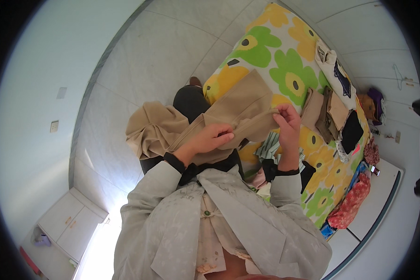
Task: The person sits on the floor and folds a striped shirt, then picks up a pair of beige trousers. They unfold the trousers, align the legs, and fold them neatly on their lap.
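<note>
A pair of khaki trousers [240, 100] lies across my lap and the edge of the bed, one part stretched flat and the rest bunched in loose folds at the left. My right hand [288, 122] pinches an edge of the trousers between thumb and fingers, over the bed. Nearer my body, my left hand [211, 139] is closed on the same cloth, with the thumb along the fabric. A green-and-white striped cloth [268, 145] rests on the bed below the right hand, partly hidden by my arm.
The bed [294, 77] has a green and yellow flowered cover. Along its right side lie folded brown trousers [324, 119], black cloth [352, 132] and a white top [332, 74]. A red patterned bundle [352, 200] sits near the bed's lower end. At lower left stands a white cabinet [67, 224].
</note>
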Available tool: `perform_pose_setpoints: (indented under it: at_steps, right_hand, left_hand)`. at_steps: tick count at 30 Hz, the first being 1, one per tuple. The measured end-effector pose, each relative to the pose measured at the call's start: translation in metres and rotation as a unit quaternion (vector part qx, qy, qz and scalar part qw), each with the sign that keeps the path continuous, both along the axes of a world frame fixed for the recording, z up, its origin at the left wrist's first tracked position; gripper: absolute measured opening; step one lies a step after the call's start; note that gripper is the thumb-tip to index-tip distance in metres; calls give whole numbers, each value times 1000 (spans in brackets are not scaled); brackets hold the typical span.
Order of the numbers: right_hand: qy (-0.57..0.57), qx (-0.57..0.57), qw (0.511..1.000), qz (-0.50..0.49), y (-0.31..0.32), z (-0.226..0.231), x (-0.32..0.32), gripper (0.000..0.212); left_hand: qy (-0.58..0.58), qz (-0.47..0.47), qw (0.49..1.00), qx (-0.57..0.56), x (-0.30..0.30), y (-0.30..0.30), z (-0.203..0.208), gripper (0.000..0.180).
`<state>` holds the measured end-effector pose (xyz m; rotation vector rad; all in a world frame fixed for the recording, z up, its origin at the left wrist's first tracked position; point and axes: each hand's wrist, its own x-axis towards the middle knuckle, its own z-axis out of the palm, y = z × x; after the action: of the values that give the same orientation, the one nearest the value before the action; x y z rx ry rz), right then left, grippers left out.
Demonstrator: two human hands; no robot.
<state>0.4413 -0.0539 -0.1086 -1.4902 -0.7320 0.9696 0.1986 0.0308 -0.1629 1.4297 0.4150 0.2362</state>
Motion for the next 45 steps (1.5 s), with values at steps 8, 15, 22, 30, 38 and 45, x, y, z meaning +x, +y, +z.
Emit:
perform_pose_setpoints:
  at_steps: [8, 15, 22, 30, 38, 45]
  right_hand:
    - [-17, -8, 999, 43, 9, 2, -8, 16]
    - [-12, 4, 999, 45, 4, -5, -11, 22]
    - [-1, -36, 996, 80, 5, -16, -9, 31]
    - [-47, -91, 979, 175, 6, 0, -22, 46]
    - [-347, -13, 861, 372, 27, -1, -42, 15]
    - [-325, -27, 855, 404, 25, -10, -42, 8]
  left_hand:
    - [12, 71, 993, -92, 4, -6, -3, 14]
    - [33, 80, 993, -84, 9, -11, -5, 12]
    - [25, 77, 990, -117, 8, -14, -7, 13]
    - [39, 84, 987, -129, 5, -14, -10, 10]
    - [25, 97, 986, -135, 5, -14, -7, 7]
    - [33, 88, 987, -129, -1, -11, -7, 6]
